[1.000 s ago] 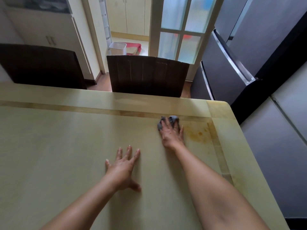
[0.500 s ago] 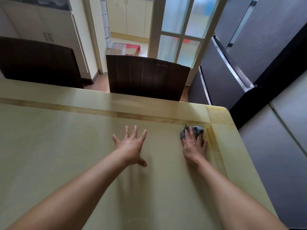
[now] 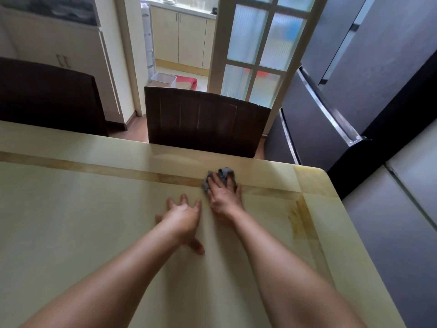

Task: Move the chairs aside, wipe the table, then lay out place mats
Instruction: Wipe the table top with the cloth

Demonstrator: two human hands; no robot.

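Cloth (image 3: 223,173), pressed under flat fingers of the right hand (image 3: 223,200), has slid left, beside the spread-fingered left hand (image 3: 183,216).

We log one wide-angle view, worn on the person's head, looking forward and steeply down over the table (image 3: 71,233), which fills the lower half of the frame. The forearms enter close to the lens from the bottom edge, with the left hand (image 3: 182,216) and right hand (image 3: 223,197) near centre. Across the top stand a chair back (image 3: 203,124) and glazed door (image 3: 260,43), farther off.
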